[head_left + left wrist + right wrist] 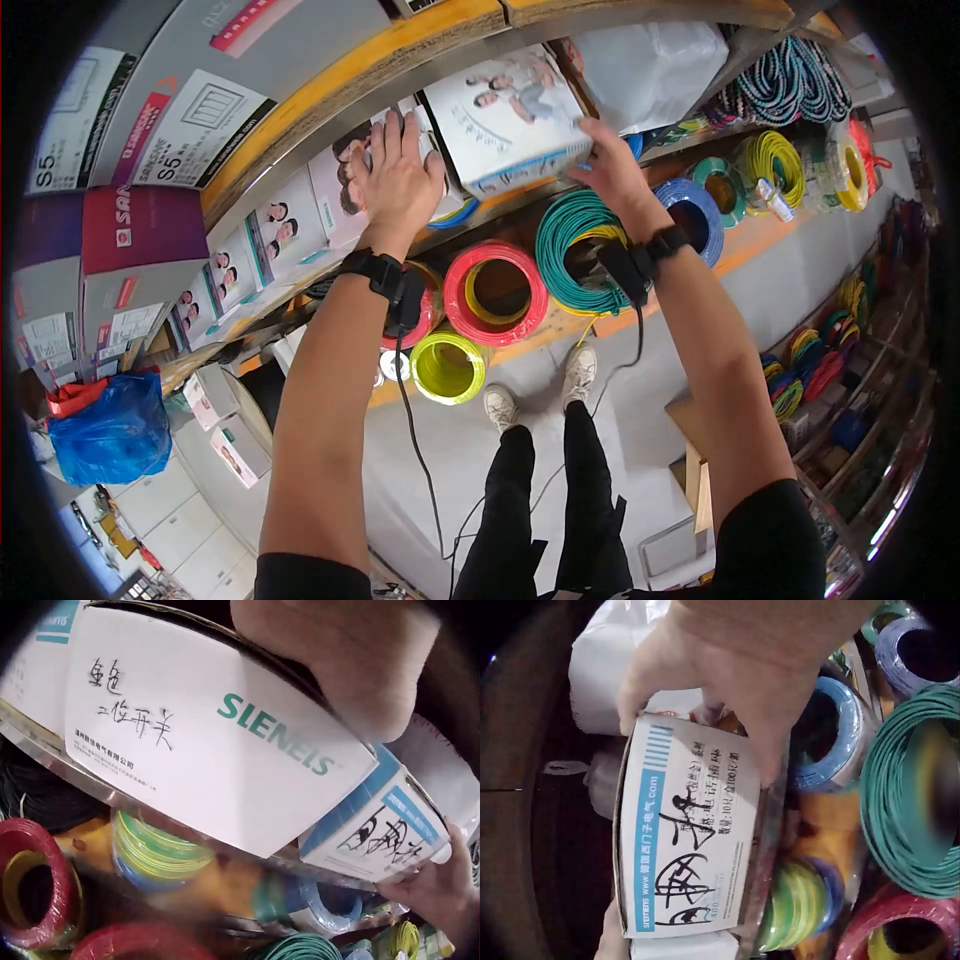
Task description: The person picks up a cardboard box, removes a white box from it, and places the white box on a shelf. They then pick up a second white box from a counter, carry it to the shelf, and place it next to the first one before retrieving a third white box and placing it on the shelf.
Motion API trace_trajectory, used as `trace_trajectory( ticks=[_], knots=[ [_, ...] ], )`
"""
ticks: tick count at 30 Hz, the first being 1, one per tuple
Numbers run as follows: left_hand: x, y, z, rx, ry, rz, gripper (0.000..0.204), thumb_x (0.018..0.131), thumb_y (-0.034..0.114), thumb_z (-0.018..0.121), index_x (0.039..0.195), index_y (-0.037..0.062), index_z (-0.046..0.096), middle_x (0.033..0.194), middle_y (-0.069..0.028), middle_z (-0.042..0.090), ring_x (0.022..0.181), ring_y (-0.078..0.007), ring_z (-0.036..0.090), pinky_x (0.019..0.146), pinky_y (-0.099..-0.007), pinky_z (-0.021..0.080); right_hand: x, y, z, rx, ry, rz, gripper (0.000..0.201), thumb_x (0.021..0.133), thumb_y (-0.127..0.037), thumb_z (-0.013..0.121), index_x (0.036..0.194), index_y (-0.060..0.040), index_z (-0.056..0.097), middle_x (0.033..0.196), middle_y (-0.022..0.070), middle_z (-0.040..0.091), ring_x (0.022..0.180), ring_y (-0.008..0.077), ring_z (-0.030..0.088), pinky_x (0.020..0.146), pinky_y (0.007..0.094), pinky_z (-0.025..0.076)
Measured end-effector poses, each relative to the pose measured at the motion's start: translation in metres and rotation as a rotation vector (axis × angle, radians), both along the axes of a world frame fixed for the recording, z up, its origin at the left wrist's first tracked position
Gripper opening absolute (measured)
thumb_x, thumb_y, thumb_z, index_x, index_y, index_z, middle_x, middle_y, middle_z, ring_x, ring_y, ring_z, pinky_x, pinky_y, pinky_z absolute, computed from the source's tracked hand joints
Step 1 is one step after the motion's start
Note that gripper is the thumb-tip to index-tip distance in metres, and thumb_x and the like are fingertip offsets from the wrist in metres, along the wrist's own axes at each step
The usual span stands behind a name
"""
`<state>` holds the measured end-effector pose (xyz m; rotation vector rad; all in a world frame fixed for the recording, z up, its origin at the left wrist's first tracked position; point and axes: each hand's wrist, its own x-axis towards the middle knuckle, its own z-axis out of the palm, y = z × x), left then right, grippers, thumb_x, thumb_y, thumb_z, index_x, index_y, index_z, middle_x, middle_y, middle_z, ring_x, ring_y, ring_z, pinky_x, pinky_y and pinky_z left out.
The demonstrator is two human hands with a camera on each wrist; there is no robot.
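Note:
A white box with a picture of people (pixel 510 125) lies tilted on the shelf. At its right end, my right hand (pixel 612 172) grips it; in the right wrist view that hand (pixel 727 667) spans the end of the box (pixel 694 832), thumb on one side and fingers on the other. My left hand (pixel 400 190) lies with fingers extended on the neighbouring box (pixel 340 185), left of the picture box. In the left wrist view, part of the left hand (pixel 352 660) is over a white box with green lettering (pixel 217 727), its fingertips hidden.
Wire coils, red (pixel 495 292), green (pixel 580 250) and yellow (pixel 447 368), stand below the boxes. A clear plastic bag (pixel 650 75) lies right of the picture box. Grey cartons (pixel 180 110) stand at upper left, above a blue bag (pixel 112 430). Cables hang from both wrists.

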<state>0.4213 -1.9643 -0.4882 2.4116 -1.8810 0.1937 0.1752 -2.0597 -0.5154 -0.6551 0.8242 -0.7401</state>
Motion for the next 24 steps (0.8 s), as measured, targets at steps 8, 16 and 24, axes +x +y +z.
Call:
trace_trajectory(
  ticks=[8,16,24],
  knots=[
    [0.001,-0.005,0.000,-0.063,0.062,-0.034,0.055,0.079,0.030,0.048,0.128,0.0059,0.039,0.137,-0.0148,0.034,0.128,-0.0289,0.029,0.104,-0.0501,0.018,0.022,0.036,0.004,-0.102,0.399,-0.537,0.040,0.077,-0.023,0.065,0.108,-0.0004,0.054,0.104,0.0086,0.056,0.095,0.0209,0.052,0.082,0.0324,0.040],
    [0.012,-0.006,-0.003,-0.148,0.200,-0.095,0.062,0.074,0.034,0.056,0.126,0.0026,0.041,0.136,-0.0154,0.036,0.128,-0.0274,0.029,0.106,-0.0447,0.017,0.113,0.023,0.053,-1.650,0.737,-0.052,0.016,0.064,-0.008,0.062,0.080,-0.0069,0.064,0.094,0.0080,0.060,0.092,0.0269,0.054,0.081,0.0368,0.043],
    [0.014,-0.003,-0.006,-0.203,0.219,-0.107,0.066,0.074,0.033,0.058,0.129,0.0038,0.038,0.135,-0.0171,0.037,0.128,-0.0287,0.031,0.106,-0.0447,0.019,0.155,-0.015,0.040,-1.476,1.113,0.427,0.041,0.062,-0.027,0.068,0.100,-0.0127,0.067,0.112,0.0101,0.055,0.112,0.0229,0.046,0.092,0.0424,0.037]
  ],
)
